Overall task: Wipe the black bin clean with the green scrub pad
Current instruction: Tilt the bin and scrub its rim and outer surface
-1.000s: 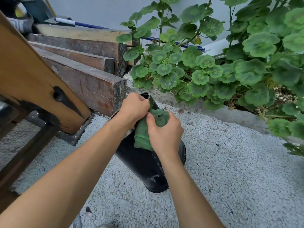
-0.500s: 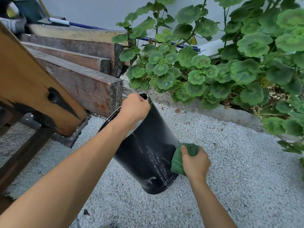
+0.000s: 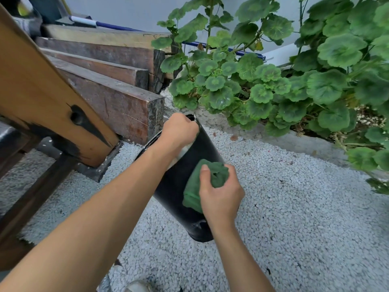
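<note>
The black bin (image 3: pixel 172 186) stands tilted on white gravel, its base toward me and its mouth leaning away to the left. My left hand (image 3: pixel 179 131) grips its upper rim and holds it steady. The green scrub pad (image 3: pixel 200 186) is bunched against the bin's outer wall, about halfway up. My right hand (image 3: pixel 221 194) is closed over the pad and presses it onto the wall. The bin's inside is hidden.
Stacked dark wooden beams (image 3: pixel 113 102) lie just left of the bin, with a slanted brown plank (image 3: pixel 42 98) nearer me. A bed of green-leaved plants (image 3: pixel 273 81) behind a concrete kerb (image 3: pixel 294 140) borders the far side. White gravel (image 3: pixel 305 218) spreads to the right.
My right hand has carried the pad from the bin's lower right side back up onto the middle of its wall. The left hand keeps its grip on the rim.
</note>
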